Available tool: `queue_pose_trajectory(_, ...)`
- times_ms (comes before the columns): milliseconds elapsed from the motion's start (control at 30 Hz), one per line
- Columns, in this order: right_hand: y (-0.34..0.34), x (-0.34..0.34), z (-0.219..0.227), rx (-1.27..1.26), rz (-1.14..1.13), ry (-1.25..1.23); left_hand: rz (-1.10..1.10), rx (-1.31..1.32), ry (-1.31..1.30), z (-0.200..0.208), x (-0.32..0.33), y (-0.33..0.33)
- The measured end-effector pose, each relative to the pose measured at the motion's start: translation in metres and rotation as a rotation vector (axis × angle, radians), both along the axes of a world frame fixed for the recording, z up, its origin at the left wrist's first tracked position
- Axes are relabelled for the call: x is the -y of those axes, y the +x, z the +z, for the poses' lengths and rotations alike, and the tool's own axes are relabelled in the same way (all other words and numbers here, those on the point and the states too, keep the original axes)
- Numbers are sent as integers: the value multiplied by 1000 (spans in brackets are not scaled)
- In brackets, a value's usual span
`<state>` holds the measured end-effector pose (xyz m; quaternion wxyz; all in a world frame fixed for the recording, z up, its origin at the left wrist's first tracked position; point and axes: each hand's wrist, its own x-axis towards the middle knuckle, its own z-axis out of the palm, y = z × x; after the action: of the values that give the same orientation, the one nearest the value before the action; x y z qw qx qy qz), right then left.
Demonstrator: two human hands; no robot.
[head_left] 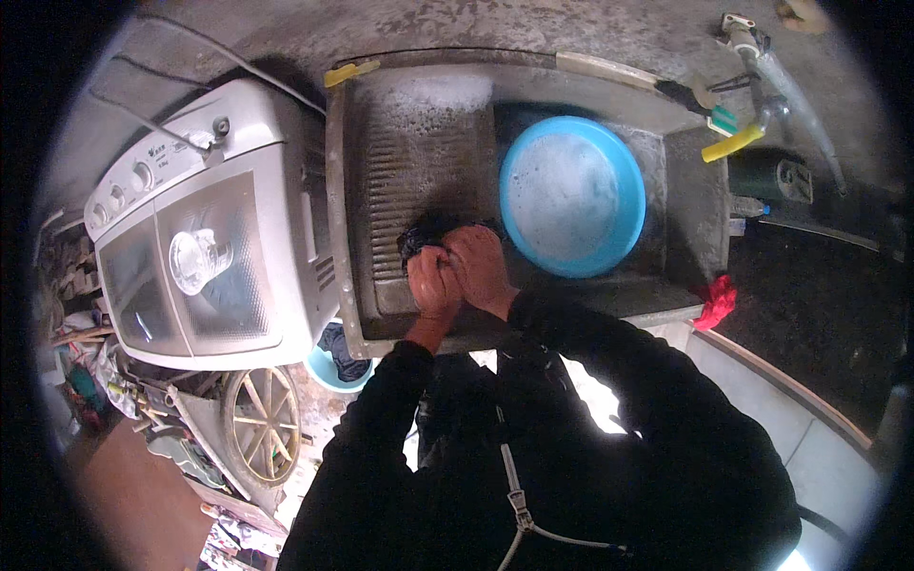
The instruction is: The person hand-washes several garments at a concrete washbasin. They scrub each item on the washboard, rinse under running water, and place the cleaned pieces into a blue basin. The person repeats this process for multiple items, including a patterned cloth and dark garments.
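Both hands press together on a wet, dark piece of cloth [421,234] bunched on the ridged washboard [419,162] of a stone sink. My left hand [435,283] is closed on the near side of the bundle. Beside it, touching it, my right hand [481,265] is closed over the cloth's right part. Much of the fabric is hidden under the fingers, so its kind cannot be made out. White suds lie across the washboard's far end. Just right of my hands, a round blue basin [638,190] of cloudy, foamy water stands in the sink's deeper part.
A white twin-tub washing machine [295,228] with a clear plastic container [198,261] on its lid stands left. Below it are a small light-blue basin [328,379] with dark cloth and a spoked wheel [260,425]. A tap with a yellow spout [733,143] and a red cloth [716,301] are right.
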<state>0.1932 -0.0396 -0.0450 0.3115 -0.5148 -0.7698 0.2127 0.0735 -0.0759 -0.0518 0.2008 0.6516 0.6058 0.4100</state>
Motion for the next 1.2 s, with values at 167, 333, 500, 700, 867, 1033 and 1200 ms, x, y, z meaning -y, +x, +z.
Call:
queue_pose_trajectory(167,-7,-54,4,45,4,-158,51,-57,-396,-33,-73,-12)
queue_pose_trajectory(333,6,-27,22,11,150,142,396,48,69,-26,-60,-26)
queue_pose_trajectory(500,0,-3,-10,21,76,-13,321,-243,-213,-38,-32,-8)
queue_pose_trajectory(700,-2,-97,-13,-561,-316,-148,-6,-388,4,-30,-117,-16)
queue_pose_trajectory(867,15,-29,31,-137,-142,-98,-123,-43,256,-1,-33,0)
queue_pose_trajectory(1033,-5,-40,2,163,-157,-113,149,-206,74,-38,-54,7)
queue_pose_trajectory(1200,-14,-117,-3,136,-146,51,170,258,-262,-53,-166,-26)
